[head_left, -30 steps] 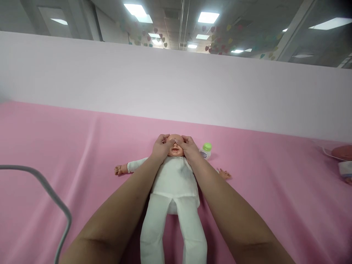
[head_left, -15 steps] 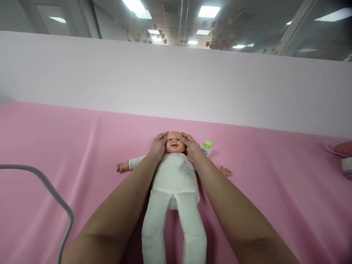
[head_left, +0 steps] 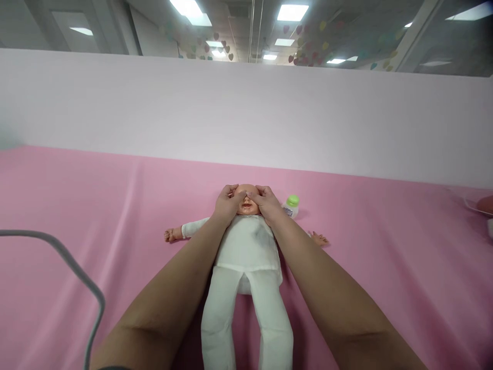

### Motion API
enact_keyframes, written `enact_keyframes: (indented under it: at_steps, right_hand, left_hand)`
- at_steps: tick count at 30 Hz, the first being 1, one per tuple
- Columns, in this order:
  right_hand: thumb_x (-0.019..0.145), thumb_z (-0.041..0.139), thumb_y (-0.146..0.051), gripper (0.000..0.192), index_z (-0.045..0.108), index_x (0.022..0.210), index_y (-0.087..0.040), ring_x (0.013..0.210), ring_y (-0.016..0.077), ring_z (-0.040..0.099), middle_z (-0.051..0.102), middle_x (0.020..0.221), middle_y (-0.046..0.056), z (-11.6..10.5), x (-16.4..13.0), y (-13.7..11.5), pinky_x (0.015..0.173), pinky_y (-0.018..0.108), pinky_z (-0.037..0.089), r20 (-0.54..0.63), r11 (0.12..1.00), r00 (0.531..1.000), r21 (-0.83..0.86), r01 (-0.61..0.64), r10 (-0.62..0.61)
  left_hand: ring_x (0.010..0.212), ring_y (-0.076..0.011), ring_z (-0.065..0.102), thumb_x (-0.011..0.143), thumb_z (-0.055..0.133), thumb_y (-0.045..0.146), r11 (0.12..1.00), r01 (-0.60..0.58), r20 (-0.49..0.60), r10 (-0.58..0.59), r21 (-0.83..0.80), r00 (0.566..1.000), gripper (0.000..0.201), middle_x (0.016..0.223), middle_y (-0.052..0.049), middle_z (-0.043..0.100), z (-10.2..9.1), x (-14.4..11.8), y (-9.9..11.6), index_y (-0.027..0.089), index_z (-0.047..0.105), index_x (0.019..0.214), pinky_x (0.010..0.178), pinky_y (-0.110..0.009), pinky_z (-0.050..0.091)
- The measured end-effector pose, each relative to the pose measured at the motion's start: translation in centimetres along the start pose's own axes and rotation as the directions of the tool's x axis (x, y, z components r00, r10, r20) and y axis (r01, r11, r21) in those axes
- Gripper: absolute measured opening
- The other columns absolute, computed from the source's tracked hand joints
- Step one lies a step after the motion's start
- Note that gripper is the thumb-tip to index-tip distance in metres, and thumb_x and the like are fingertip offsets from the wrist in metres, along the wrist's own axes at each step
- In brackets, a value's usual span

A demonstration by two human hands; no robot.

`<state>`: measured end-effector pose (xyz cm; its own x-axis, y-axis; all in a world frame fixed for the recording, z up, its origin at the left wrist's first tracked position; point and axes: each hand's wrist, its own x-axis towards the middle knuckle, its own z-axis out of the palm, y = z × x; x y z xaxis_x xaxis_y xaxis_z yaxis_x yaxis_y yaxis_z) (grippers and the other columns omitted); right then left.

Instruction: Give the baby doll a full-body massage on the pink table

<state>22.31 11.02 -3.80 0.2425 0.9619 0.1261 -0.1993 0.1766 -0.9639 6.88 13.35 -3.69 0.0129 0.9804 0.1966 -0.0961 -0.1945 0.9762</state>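
A bald baby doll [head_left: 248, 244] in white clothes lies face up, its arms spread and its legs toward me. My left hand [head_left: 228, 201] cups the left side of the doll's head, with the thumb laid across its face near the eye. From the other side my right hand [head_left: 268, 204] cups the head in the same way, the two thumbtips close together at the top of the nose. The doll's eyes are covered by my thumbs; its mouth shows below them.
A small white bottle with a green cap [head_left: 291, 204] stands just right of my right hand. The pink sheet [head_left: 77, 195] spreads under the doll, up to a white wall [head_left: 246, 113]. A grey cable [head_left: 82, 272] curves at lower left. A reddish-brown item [head_left: 485, 204] is cut off at the right edge.
Both thumbs have moved inward from the sides of the doll's face to the middle, over its eyes. The view has shifted slightly.
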Motion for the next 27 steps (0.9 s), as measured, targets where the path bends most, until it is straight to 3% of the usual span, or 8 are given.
enact_keyframes:
  at_steps: [6,11,16,27]
  right_hand:
    - [0.073,0.083,-0.05,0.039,0.068,0.103,-0.029,0.112,0.0251,0.066,0.074,0.107,0.001,0.5,0.2,0.1,0.102,0.043,0.053,-0.048,1.0,0.999,-0.018,0.016,-0.017]
    - [0.072,0.079,-0.041,0.034,0.07,0.103,-0.029,0.115,0.0249,0.066,0.074,0.113,0.001,0.4,0.2,-0.4,0.104,0.042,0.052,-0.055,0.995,0.996,0.083,-0.062,0.067]
    - [0.071,0.075,-0.033,0.043,0.071,0.114,-0.033,0.12,0.0265,0.064,0.072,0.127,0.0,-0.2,-0.2,-0.7,0.104,0.047,0.052,-0.002,0.981,0.989,0.127,-0.146,0.148]
    - [0.073,0.072,-0.027,0.056,0.065,0.129,-0.031,0.13,0.0262,0.061,0.066,0.141,0.002,-0.4,-0.8,-1.3,0.112,0.044,0.05,0.077,0.977,0.985,0.135,-0.165,0.156]
  left_hand:
    - [0.105,-0.025,0.068,0.078,0.081,0.043,0.999,0.006,-0.021,-0.007,-0.05,1.0,0.036,0.105,-0.006,0.074,0.3,0.6,-0.3,0.025,0.074,0.108,0.098,-0.04,0.053]
    - [0.106,-0.025,0.068,0.078,0.075,0.037,0.978,0.083,-0.001,-0.085,-0.19,0.996,0.031,0.106,-0.006,0.075,0.1,0.8,-0.1,0.023,0.075,0.106,0.097,-0.041,0.055]
    - [0.102,-0.0241,0.07,0.075,0.071,0.023,0.934,0.193,0.053,-0.186,-0.3,0.981,0.036,0.112,-0.008,0.076,-0.3,0.4,0.5,0.022,0.074,0.111,0.091,-0.04,0.058]
    - [0.112,-0.0255,0.069,0.08,0.066,0.019,0.94,0.204,0.055,-0.197,-0.272,0.979,0.04,0.121,-0.009,0.074,-0.6,0.2,0.7,0.022,0.073,0.119,0.093,-0.038,0.058]
